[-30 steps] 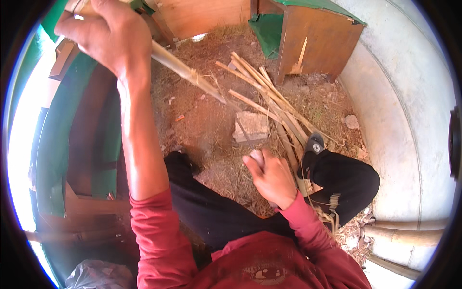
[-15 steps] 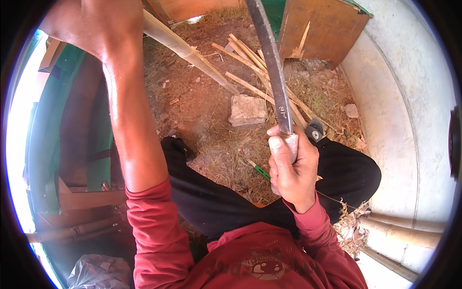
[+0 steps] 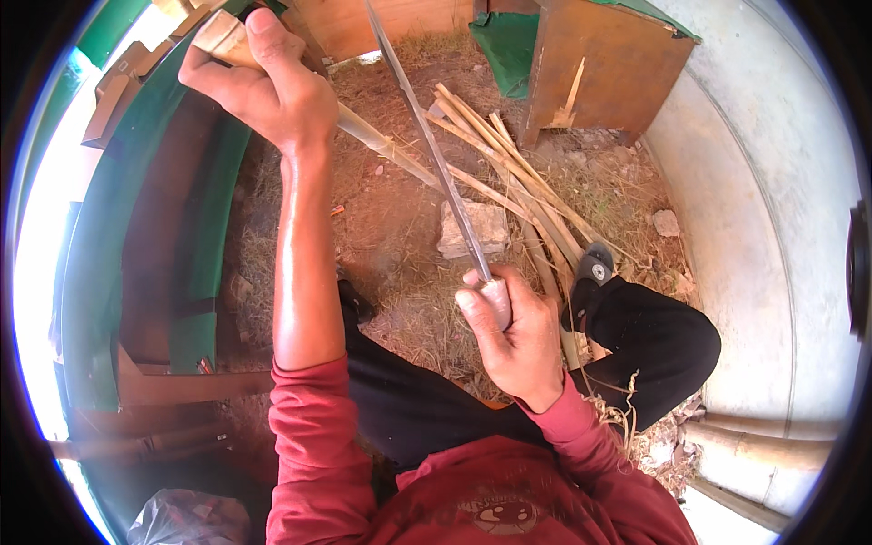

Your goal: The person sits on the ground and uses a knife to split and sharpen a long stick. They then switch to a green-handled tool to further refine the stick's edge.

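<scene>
Up at the far left my left hand [image 3: 272,95] is closed round a pale bamboo pole [image 3: 386,150], thumb on top. The pole's cut upper end [image 3: 225,38] sticks out past the hand. Its lower end slants down to the ground by a rough stone block [image 3: 474,227]; the blade partly covers that spot, so contact cannot be told. In front of my body my right hand [image 3: 516,331] grips the handle of a long machete [image 3: 443,173]. Its dark narrow blade points up and away, crossing in front of the pole's lower end.
Several split bamboo strips [image 3: 509,159] lie on the straw-strewn dirt beyond the block. A brown wooden panel [image 3: 595,68] stands behind them. A pale wall [image 3: 745,209] curves along the right; green-covered wooden furniture [image 3: 154,245] lines the left. A plastic bag [image 3: 189,518] sits lower left.
My left hand has come nearer and right, bringing the pole's top end into view. My right hand has moved slightly left, and the machete's tip has swung left towards the pole.
</scene>
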`<state>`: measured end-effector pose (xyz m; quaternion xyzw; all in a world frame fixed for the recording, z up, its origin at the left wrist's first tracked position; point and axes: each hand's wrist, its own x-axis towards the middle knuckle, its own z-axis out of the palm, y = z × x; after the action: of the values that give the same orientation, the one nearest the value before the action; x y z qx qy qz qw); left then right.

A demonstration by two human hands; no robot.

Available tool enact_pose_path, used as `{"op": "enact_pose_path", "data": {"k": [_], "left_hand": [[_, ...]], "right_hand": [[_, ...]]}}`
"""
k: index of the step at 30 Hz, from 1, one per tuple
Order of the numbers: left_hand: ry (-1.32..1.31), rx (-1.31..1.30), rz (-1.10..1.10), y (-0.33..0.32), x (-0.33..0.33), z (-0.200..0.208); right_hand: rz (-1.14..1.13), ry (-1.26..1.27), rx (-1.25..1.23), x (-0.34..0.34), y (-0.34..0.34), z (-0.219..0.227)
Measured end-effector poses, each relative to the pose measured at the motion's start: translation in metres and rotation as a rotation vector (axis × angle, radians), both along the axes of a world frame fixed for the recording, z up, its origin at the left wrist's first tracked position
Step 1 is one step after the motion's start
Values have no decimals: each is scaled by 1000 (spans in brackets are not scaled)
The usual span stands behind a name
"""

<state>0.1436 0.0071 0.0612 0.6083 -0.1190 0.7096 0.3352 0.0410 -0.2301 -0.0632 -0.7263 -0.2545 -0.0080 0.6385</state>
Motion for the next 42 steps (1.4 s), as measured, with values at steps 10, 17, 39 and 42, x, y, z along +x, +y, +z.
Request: {"op": "enact_pose_path", "data": {"k": [10, 17, 39, 42], "left_hand": [[-39, 6, -95, 20, -1, -9], [-34, 38, -20, 12, -1, -10], [-50, 3, 75, 26, -6, -17], [-43, -63, 26, 25, -8, -13]], "right_hand": [[-4, -33, -191, 5, 32, -38], [-45, -96, -139, -5, 28, -33], [210, 375, -70, 14, 34, -75], [849, 1301, 534, 44, 10, -58]]}}
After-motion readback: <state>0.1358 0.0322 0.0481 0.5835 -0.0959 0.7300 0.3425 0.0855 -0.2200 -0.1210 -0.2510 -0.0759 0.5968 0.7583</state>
